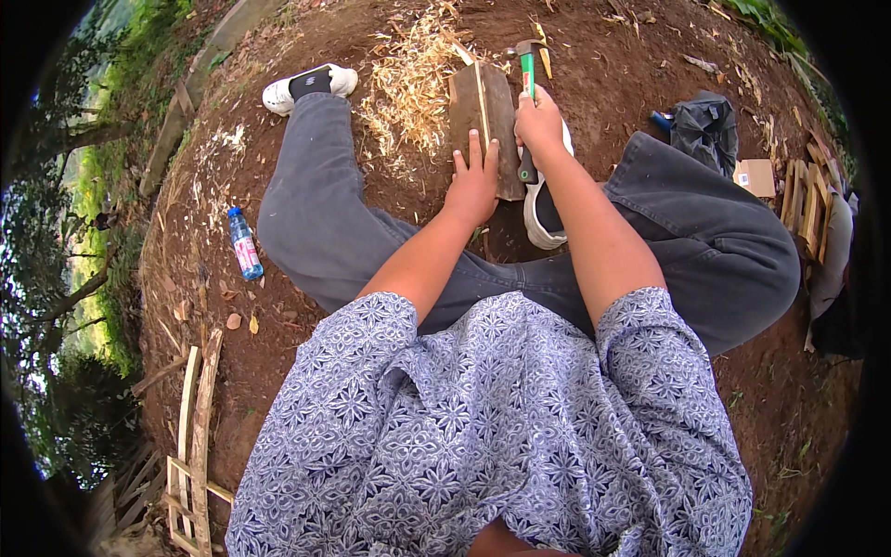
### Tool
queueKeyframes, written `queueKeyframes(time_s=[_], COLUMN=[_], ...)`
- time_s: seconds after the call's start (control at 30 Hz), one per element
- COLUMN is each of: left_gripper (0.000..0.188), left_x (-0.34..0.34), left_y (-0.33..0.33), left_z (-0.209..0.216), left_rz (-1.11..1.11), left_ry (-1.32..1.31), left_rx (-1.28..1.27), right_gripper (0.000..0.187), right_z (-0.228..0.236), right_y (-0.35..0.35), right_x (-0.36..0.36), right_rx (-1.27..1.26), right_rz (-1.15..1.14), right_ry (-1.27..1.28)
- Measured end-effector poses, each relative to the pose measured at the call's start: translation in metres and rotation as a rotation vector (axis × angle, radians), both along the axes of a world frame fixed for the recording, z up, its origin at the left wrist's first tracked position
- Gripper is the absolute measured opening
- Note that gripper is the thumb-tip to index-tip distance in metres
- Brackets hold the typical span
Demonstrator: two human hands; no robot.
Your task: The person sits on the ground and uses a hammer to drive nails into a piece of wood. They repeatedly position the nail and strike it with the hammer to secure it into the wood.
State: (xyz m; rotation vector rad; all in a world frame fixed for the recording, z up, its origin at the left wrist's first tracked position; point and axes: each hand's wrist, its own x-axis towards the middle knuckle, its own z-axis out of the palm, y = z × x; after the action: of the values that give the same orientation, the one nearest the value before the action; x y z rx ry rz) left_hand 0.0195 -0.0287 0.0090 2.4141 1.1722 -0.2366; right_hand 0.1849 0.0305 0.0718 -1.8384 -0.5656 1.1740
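Observation:
A thick, dark wooden board [502, 121] lies on the ground between my legs. Along its middle runs a thin, pale strip of wood [482, 93], pointing away from me. My left hand [472, 188] rests on the board's near part, fingers stretched and spread, the middle ones by the strip's near end. Just right of the board, my right hand [539, 125] is wrapped round a claw hammer [527, 70] with a green handle and black grip end. The hammer's head points away from me, beyond the board's right edge; whether it touches anything I cannot tell.
Wood shavings [404, 88] are heaped left of the board. A water bottle [245, 243] lies beyond my left knee. Wooden slats [197, 418] lie lower left. At right are a black plastic bag [705, 130], a cardboard box [755, 177] and stacked wood pieces [806, 206]. My shoes flank the work.

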Motion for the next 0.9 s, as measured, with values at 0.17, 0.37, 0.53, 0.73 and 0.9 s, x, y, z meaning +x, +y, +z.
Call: queueKeyframes(time_s=[0.17,0.37,0.53,0.73,0.9], left_gripper=[0.105,0.107,0.105,0.102,0.099], left_x=[0.004,0.0,0.009,-0.001,0.004], left_y=[0.0,0.001,0.003,-0.001,0.002], left_z=[0.019,0.021,0.036,0.021,0.007], left_rz=[0.072,0.06,0.077,0.034,-0.016], left_ry=[-0.043,-0.053,-0.023,-0.085,-0.076], left_rx=[-0.067,-0.055,-0.152,-0.029,0.007], right_gripper=[0.034,0.039,0.044,0.042,0.049], right_z=[0.006,0.01,0.01,0.015,0.001], right_y=[0.005,0.02,0.001,0.024,0.025], right_x=[0.004,0.013,-0.009,0.022,0.015], right_rx=[0.013,0.284,-0.15,0.174,0.275], right_rz=[-0.044,-0.327,0.034,-0.342,-0.34], right_ry=[-0.047,-0.335,-0.002,-0.271,-0.33])
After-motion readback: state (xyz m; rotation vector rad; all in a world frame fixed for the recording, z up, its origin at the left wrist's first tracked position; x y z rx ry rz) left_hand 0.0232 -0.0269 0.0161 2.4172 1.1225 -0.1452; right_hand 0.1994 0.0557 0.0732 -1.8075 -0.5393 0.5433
